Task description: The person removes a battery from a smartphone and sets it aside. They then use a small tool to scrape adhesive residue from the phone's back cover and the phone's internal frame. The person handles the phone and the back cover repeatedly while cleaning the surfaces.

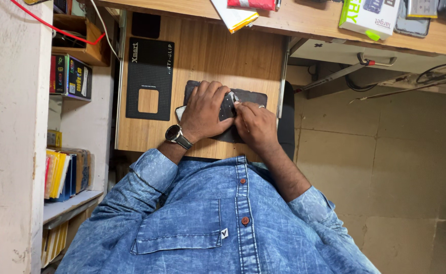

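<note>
Books (60, 175) stand on a shelf at far left. A black mat (149, 76) lies on the wooden worktop (208, 50). The left hand (205, 111), watch on its wrist, grips a small dark phone (227, 107) on a dark pad (253, 97). The right hand (253, 124) pinches at the phone's edge, fingers closed.

Repair shop: work mat (149, 78), boxed stock (71, 76).

Phone (227, 107): mostly lying hidden under the left hand (202, 112), one pale corner showing at the wrist side. Small tool at the right hand (256, 124) fingertips: too small to tell. Dark mat (251, 96): near edge covered by both hands. Boxes (370, 15) beyond the hands: being cut off by the top edge.
</note>
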